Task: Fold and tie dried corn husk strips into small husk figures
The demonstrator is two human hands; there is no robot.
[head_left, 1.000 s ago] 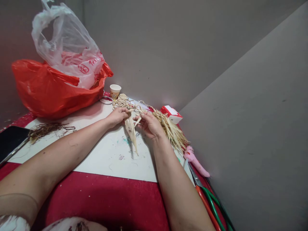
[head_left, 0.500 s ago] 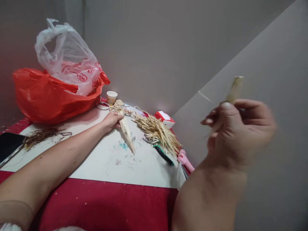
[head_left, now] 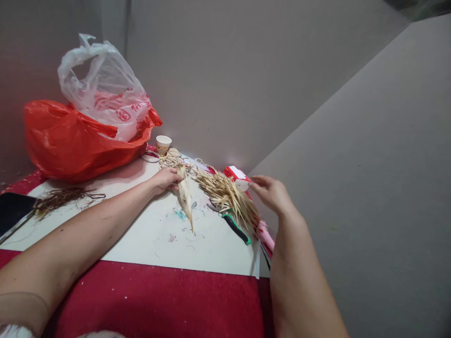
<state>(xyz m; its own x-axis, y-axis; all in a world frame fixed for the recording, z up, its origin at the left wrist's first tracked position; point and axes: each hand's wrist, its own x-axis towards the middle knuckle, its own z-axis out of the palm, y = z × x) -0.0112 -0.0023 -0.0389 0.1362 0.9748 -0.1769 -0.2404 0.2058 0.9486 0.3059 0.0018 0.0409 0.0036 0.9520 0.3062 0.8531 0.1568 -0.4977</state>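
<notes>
My left hand (head_left: pixel 167 180) is closed around the broad end of a pale dried husk leaf (head_left: pixel 184 195), its pointed tip hanging toward me over the white board (head_left: pixel 141 234). At the far right my right hand (head_left: pixel 270 190) reaches beside a small red and white box (head_left: pixel 238 177). Its thumb and index finger stretch toward the box, and no object shows in them; whether they touch the box I cannot tell. Between the hands lies a bundle of dry straw-coloured strips (head_left: pixel 225 190). Pliers with black and green handles (head_left: pixel 237 229) rest in front of it.
A red plastic bag (head_left: pixel 70 150) with a clear bag (head_left: pixel 102 89) in it fills the back left. A paper cup (head_left: pixel 163 146) and beige cord (head_left: pixel 172 158) stand behind my left hand. Brown fibres (head_left: pixel 58 202), a dark phone-like device (head_left: pixel 16 216) and a pink-handled tool (head_left: pixel 265 236) lie at the sides.
My right hand has come down and away from me, from up near the right wall to beside the box. The pale piece it pinched no longer shows. The left hand stays on the husk.
</notes>
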